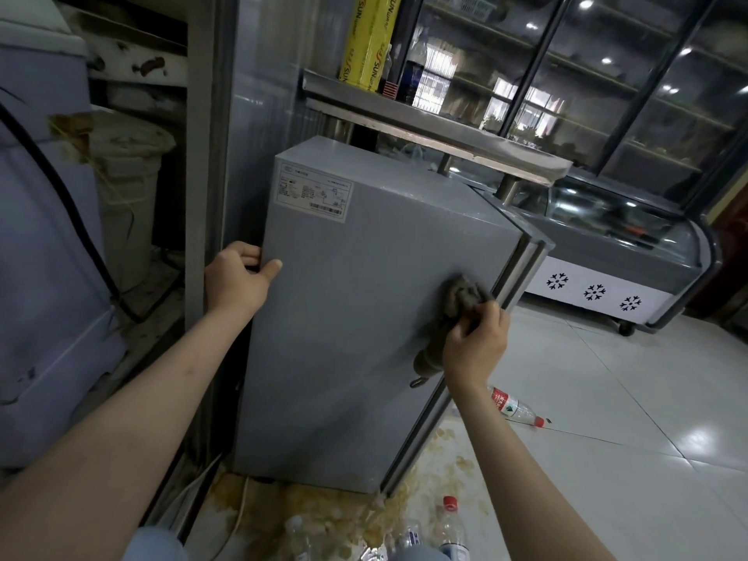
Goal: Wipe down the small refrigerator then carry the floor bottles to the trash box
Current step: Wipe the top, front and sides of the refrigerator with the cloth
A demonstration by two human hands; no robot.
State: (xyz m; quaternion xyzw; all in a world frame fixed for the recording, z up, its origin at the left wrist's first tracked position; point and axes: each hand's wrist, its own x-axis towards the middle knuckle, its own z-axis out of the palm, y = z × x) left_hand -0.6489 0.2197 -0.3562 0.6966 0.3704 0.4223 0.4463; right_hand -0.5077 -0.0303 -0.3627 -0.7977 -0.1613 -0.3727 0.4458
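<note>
The small refrigerator (348,317) has a smooth grey painted side with a soft sheen and a white paper label (313,192) near its top; its door edge is trimmed in brushed metal. The rag (457,309) against it is grey-brown cloth, crumpled and rough. The floor (627,398) is glossy pale tile, stained yellowish beside the fridge. The bottles (516,407) on it are clear thin plastic with red caps. The shelf (437,127) above is dull stainless steel.
</note>
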